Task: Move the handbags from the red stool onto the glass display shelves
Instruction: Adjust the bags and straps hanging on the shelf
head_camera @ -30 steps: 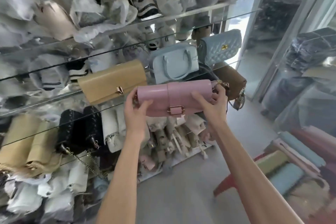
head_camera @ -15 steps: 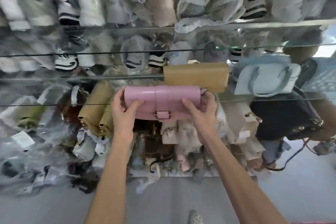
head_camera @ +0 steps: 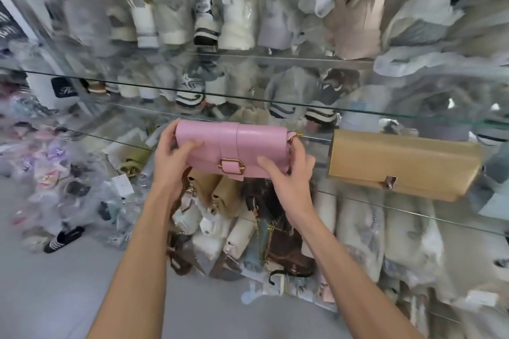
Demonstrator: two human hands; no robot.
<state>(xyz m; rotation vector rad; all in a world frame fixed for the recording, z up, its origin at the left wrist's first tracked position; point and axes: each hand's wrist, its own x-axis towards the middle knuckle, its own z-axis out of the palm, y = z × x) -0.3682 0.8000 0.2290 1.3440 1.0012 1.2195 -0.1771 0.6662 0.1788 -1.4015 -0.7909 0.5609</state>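
I hold a pink handbag [head_camera: 231,146] with a gold buckle by both ends, upright in front of a glass shelf [head_camera: 91,133]. My left hand [head_camera: 172,162] grips its left end, thumb across the front. My right hand [head_camera: 289,176] grips its lower right end beside the strap ring. A tan handbag [head_camera: 402,162] stands on the same shelf level just to the right. The red stool is out of view.
Glass shelves above [head_camera: 137,85] carry wrapped bags and striped items. Below the pink bag, a heap of small bags [head_camera: 237,228] sits on the bottom level. Plastic-wrapped goods [head_camera: 52,173] pile on the grey floor at left, beside a black shoe [head_camera: 63,238].
My view has swung left along the shelves. The pink bag, still in both hands, has moved left past the tan bag, which now lies to its right.
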